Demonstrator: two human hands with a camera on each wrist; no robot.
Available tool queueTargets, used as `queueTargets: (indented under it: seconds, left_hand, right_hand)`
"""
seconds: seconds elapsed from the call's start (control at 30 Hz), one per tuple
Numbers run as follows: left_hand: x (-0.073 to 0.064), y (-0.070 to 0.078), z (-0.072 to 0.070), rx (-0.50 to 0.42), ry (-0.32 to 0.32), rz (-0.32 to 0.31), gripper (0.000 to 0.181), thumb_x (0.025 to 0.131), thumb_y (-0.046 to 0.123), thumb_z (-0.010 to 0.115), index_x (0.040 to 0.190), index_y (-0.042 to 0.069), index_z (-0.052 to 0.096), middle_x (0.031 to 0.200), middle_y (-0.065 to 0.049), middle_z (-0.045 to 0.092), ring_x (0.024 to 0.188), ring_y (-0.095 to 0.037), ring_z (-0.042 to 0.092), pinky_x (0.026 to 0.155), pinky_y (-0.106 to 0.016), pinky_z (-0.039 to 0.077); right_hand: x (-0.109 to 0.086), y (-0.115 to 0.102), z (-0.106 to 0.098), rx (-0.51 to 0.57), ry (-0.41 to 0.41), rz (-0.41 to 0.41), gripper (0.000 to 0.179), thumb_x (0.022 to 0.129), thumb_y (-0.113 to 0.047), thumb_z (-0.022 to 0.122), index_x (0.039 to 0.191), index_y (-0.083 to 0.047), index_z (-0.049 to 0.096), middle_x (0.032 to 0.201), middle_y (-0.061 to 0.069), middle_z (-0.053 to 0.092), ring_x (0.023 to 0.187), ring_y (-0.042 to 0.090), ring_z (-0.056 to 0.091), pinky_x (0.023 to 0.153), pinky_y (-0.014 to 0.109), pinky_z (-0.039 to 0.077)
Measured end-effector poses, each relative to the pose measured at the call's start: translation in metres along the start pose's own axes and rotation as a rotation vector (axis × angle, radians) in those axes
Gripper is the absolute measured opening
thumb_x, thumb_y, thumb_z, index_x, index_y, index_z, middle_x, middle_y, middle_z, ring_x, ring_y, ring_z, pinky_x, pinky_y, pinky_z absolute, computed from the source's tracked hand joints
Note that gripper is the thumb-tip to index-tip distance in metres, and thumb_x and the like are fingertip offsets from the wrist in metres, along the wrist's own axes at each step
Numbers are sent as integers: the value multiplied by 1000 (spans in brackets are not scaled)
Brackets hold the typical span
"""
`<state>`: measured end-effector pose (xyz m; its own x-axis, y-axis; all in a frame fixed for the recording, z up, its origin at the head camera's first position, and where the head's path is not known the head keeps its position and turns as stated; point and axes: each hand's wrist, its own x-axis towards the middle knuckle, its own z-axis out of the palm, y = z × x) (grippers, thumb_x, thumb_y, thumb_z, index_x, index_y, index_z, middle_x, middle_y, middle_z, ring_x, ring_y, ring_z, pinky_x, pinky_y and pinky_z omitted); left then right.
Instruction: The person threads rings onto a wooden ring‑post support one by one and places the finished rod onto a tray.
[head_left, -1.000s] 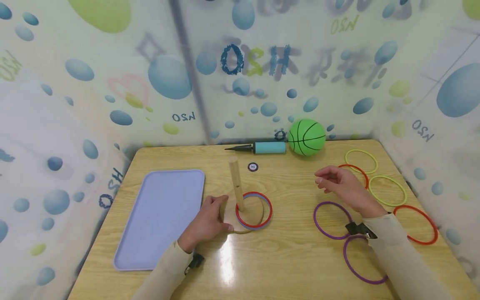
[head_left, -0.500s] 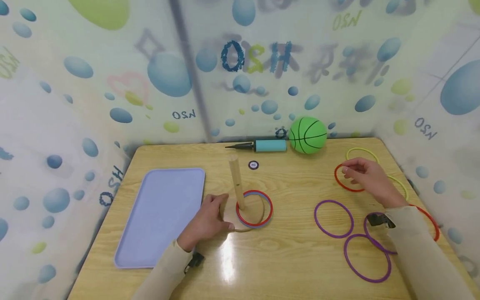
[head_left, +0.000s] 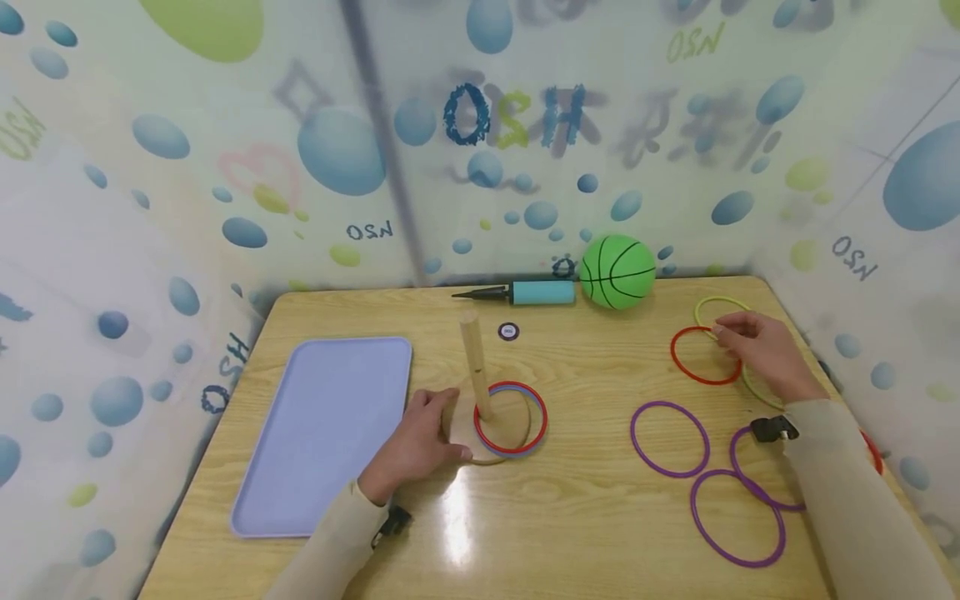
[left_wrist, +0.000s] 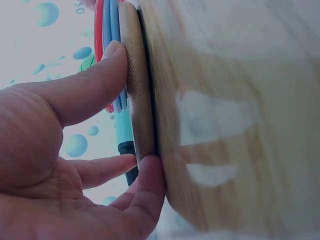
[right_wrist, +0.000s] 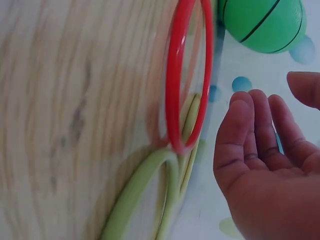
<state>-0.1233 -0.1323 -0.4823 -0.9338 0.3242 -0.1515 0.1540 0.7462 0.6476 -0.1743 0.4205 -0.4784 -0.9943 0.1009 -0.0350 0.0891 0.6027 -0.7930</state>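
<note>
My left hand (head_left: 417, 440) grips the near-left edge of a round wooden base (head_left: 506, 423), thumb and fingers at its rim, as the left wrist view (left_wrist: 136, 75) shows up close. A wooden post (head_left: 475, 367) rises from that base. Round the post lie a red ring (head_left: 545, 408) and blue rings (left_wrist: 114, 25) beneath it. My right hand (head_left: 768, 350) hovers over the right side of the table, fingers loosely bent and holding nothing. Closest to it are a loose red ring (head_left: 705, 382) and two yellow rings (head_left: 718, 299), partly hidden by the hand.
Purple rings (head_left: 632, 433) lie at right, two overlapping; another red ring (head_left: 872, 454) is mostly behind the right sleeve. A lavender tray (head_left: 322, 433) lies left. Along the back wall are a green ball (head_left: 617, 272) and a blue pump (head_left: 543, 292); a small dark disc (head_left: 508, 332) lies nearer.
My right hand has moved to the right, from left of the loose red ring to its right side, uncovering that ring and a third purple ring. The left hand stays on the base.
</note>
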Motion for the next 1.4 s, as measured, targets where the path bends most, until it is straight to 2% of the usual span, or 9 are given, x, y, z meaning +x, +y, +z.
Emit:
queueTargets:
  seconds: [0.23, 0.33, 0.5, 0.67, 0.77, 0.9, 1.0, 1.13, 1.4]
  left_hand:
    - [0, 2, 0, 20, 14, 14, 97, 75, 26, 98, 156, 4, 49, 136, -22, 51, 122, -34, 54, 106, -52, 49]
    - [-1, 2, 0, 20, 15, 16, 97, 75, 26, 98, 156, 4, 49, 135, -23, 51, 121, -34, 54, 105, -52, 49]
    - [-2, 1, 2, 21, 23, 16, 97, 75, 26, 98, 155, 4, 49, 135, -22, 52, 121, -33, 54, 104, -51, 49]
    - [-3, 1, 2, 15, 31, 8, 96, 74, 24, 98, 155, 4, 50, 136, -22, 52, 121, -34, 54, 105, -51, 49]
    - [-3, 2, 1, 15, 31, 3, 96, 74, 25, 99, 154, 4, 50, 137, -23, 52, 121, -34, 55, 105, -52, 49]
    - [-3, 2, 2, 16, 28, -2, 97, 73, 26, 99, 154, 4, 51, 137, -23, 52, 120, -34, 55, 104, -52, 50]
    - [-2, 1, 3, 13, 26, 3, 97, 73, 26, 99, 154, 4, 51, 135, -22, 52, 119, -33, 55, 104, -51, 50]
    - [-2, 0, 3, 6, 29, 20, 97, 73, 24, 99, 154, 4, 51, 134, -22, 52, 119, -33, 54, 103, -51, 49]
    - [-2, -1, 3, 0, 30, 23, 97, 72, 24, 99, 154, 3, 51, 135, -22, 52, 122, -34, 54, 105, -52, 49]
  right_hand:
    - [6, 11, -7, -125, 42, 35, 53, 106, -44, 61, 134, 1, 62, 110, 8, 72, 85, 6, 64, 71, 17, 52]
    - [8, 13, -10, -196, 45, 44, 55, 107, -46, 59, 133, 1, 63, 119, 20, 69, 94, 15, 63, 73, 17, 47]
    - [13, 18, -13, -276, 10, 39, 52, 108, -40, 57, 132, 6, 63, 123, 30, 67, 108, 40, 62, 81, 30, 48]
    - [21, 20, -13, -352, -35, 11, 47, 105, -29, 63, 131, 9, 64, 120, 32, 70, 109, 46, 65, 88, 46, 51]
    - [25, 19, -13, -374, -71, -10, 45, 100, -23, 67, 130, 11, 66, 119, 34, 70, 108, 48, 66, 86, 46, 54]
    - [28, 22, -13, -378, -88, -29, 38, 98, -17, 70, 126, 9, 69, 112, 31, 73, 101, 44, 70, 76, 34, 54]
    - [29, 24, -14, -378, -80, -49, 33, 97, -14, 71, 123, 7, 72, 107, 27, 76, 92, 33, 72, 72, 27, 52]
    - [27, 23, -15, -362, -75, -56, 34, 97, -15, 70, 123, 6, 73, 106, 24, 77, 86, 17, 67, 70, 24, 50]
    - [19, 14, -16, -284, -85, -64, 35, 107, -20, 63, 129, 6, 71, 115, 27, 73, 90, 15, 65, 67, 23, 54]
